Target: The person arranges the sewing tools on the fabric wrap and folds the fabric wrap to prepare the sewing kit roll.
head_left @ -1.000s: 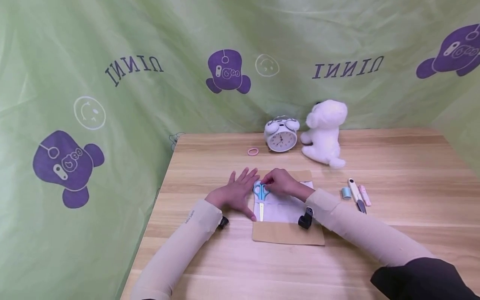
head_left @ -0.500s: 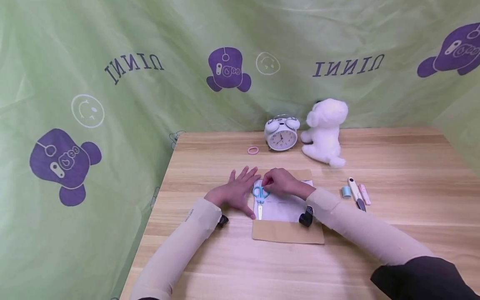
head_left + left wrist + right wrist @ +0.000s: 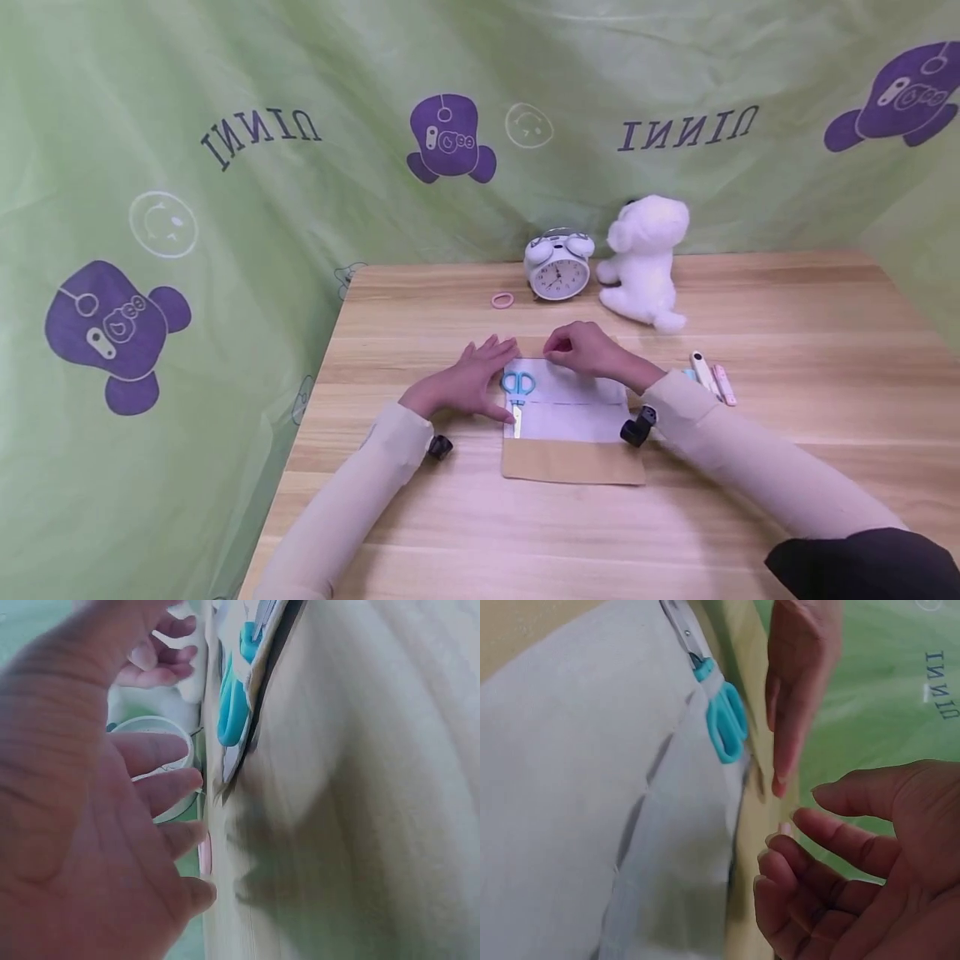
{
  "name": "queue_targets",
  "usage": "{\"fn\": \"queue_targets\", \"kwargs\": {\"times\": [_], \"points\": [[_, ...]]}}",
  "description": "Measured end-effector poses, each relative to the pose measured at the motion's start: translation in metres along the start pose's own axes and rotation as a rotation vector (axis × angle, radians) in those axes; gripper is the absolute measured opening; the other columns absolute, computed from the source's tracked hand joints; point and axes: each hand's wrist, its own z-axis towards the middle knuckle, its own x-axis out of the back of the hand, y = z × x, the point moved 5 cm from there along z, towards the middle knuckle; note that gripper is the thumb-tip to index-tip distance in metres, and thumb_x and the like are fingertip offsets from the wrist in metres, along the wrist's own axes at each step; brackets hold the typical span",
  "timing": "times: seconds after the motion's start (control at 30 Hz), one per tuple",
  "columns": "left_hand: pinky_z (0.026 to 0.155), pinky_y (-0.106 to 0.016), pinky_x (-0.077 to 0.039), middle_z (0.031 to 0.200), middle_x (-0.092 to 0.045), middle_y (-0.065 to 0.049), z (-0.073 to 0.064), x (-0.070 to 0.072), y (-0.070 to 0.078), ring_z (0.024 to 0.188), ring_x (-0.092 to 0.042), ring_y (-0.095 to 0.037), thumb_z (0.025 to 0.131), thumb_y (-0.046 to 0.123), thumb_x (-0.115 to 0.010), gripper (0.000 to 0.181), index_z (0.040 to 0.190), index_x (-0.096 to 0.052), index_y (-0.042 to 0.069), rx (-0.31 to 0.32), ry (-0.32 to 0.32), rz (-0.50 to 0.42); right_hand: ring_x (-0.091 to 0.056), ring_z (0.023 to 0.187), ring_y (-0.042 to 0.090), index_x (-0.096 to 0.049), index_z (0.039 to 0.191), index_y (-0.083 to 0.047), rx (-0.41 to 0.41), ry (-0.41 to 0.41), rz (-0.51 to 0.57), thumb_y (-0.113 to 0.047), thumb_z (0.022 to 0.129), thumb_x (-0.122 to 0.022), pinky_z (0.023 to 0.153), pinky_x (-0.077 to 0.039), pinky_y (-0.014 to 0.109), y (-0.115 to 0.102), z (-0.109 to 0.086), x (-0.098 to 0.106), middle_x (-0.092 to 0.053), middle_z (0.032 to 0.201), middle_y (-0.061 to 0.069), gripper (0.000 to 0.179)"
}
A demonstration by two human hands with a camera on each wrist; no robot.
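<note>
Turquoise-handled scissors (image 3: 517,400) lie along the left edge of a white creased sheet (image 3: 577,422), handles toward the back. A pale strip crosses the scissors (image 3: 705,671) below the finger loops in the right wrist view. Under the sheet is brown material (image 3: 573,462), showing at front and back. My left hand (image 3: 467,385) is spread with straight fingers beside the scissors, its thumb near the blades. Over the sheet's back edge hovers my right hand (image 3: 588,350), fingers loosely bent; in the right wrist view its thumb and index finger are apart with nothing between them.
Behind the sheet stand a white alarm clock (image 3: 558,271) and a white plush toy (image 3: 647,260), with a pink ring (image 3: 502,300) lying left of the clock. A white-handled tool (image 3: 703,372) and a pink item (image 3: 724,385) lie right, partly behind my right sleeve (image 3: 720,442).
My right hand has come away from the scissors' handles and moved right and slightly back. My left hand stays near the scissors' left side. The scissors lie on the sheet much as before.
</note>
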Motion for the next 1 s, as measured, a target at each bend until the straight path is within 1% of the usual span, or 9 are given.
{"fn": "queue_targets", "kwargs": {"times": [0.07,0.17,0.3,0.43,0.53,0.63,0.77,0.87,1.0], "points": [[0.127,-0.056,0.002,0.171,-0.01,0.001,-0.003,-0.001,0.0,0.159,0.002,-0.024,0.074,0.06,-0.081,0.115,0.161,-0.02,0.017,0.001,0.001,-0.026,-0.059,0.073,0.012,-0.076,0.098,-0.006,0.011,0.02,0.004,-0.015,0.092,-0.069,0.068,-0.046,0.026,0.0,-0.005,0.006,-0.075,0.085,0.004,0.013],[0.127,-0.057,0.0,0.17,-0.013,0.001,-0.005,-0.004,-0.003,0.159,-0.001,-0.024,0.076,0.06,-0.08,0.115,0.162,-0.018,0.015,-0.014,-0.007,-0.032,-0.058,0.071,0.011,-0.077,0.097,-0.006,0.023,0.04,0.004,-0.016,0.092,-0.069,0.068,-0.046,0.026,0.0,-0.013,0.014,-0.074,0.082,0.004,0.013],[0.126,-0.06,0.0,0.171,-0.011,0.0,-0.007,-0.007,-0.004,0.159,-0.001,-0.026,0.074,0.059,-0.082,0.119,0.162,-0.016,0.013,-0.047,-0.027,-0.022,-0.057,0.071,0.01,-0.076,0.098,-0.005,0.025,0.029,0.022,-0.016,0.092,-0.068,0.065,-0.046,0.025,0.0,-0.024,0.018,-0.074,0.082,0.004,0.014],[0.126,-0.059,0.002,0.171,-0.01,0.002,-0.008,-0.006,-0.005,0.159,0.0,-0.025,0.073,0.056,-0.084,0.12,0.162,-0.016,0.014,-0.053,-0.036,-0.041,-0.057,0.072,0.01,-0.075,0.098,-0.003,0.039,0.022,0.042,-0.015,0.093,-0.068,0.066,-0.046,0.025,0.001,-0.033,0.019,-0.074,0.084,0.004,0.014],[0.127,-0.056,0.002,0.17,-0.012,0.004,-0.006,-0.006,-0.007,0.159,-0.001,-0.023,0.076,0.055,-0.081,0.114,0.162,-0.017,0.016,-0.049,-0.026,-0.051,-0.058,0.074,0.01,-0.075,0.097,-0.003,0.063,0.035,0.039,-0.014,0.092,-0.069,0.068,-0.046,0.025,0.001,-0.038,0.021,-0.075,0.084,0.004,0.014],[0.128,-0.054,0.002,0.17,-0.014,0.005,-0.003,-0.006,-0.009,0.159,-0.004,-0.022,0.08,0.054,-0.079,0.107,0.161,-0.019,0.017,-0.05,-0.005,-0.054,-0.06,0.076,0.009,-0.076,0.097,-0.003,0.07,0.045,0.032,-0.014,0.092,-0.068,0.07,-0.047,0.024,0.004,-0.042,0.023,-0.076,0.085,0.004,0.013],[0.128,-0.054,0.002,0.17,-0.016,0.005,-0.001,-0.008,-0.01,0.159,-0.005,-0.022,0.081,0.052,-0.079,0.105,0.161,-0.021,0.017,-0.063,0.012,-0.061,-0.064,0.081,0.01,-0.076,0.098,-0.004,0.085,0.059,0.02,-0.013,0.093,-0.067,0.075,-0.051,0.026,0.008,-0.048,0.029,-0.077,0.088,0.006,0.013],[0.127,-0.056,0.002,0.17,-0.016,0.005,-0.001,-0.01,-0.011,0.159,-0.005,-0.023,0.08,0.05,-0.081,0.106,0.161,-0.021,0.017,-0.064,0.021,-0.068,-0.066,0.083,0.012,-0.075,0.099,-0.004,0.112,0.094,-0.001,-0.011,0.093,-0.067,0.076,-0.053,0.027,0.012,-0.054,0.039,-0.077,0.09,0.006,0.013],[0.127,-0.056,0.003,0.17,-0.016,0.005,-0.003,-0.011,-0.012,0.159,-0.005,-0.023,0.078,0.05,-0.082,0.11,0.161,-0.018,0.017,-0.057,0.036,-0.049,-0.066,0.082,0.011,-0.076,0.099,-0.004,0.107,0.174,-0.06,-0.01,0.094,-0.067,0.074,-0.055,0.026,0.022,-0.07,0.06,-0.077,0.09,0.006,0.011]]}}
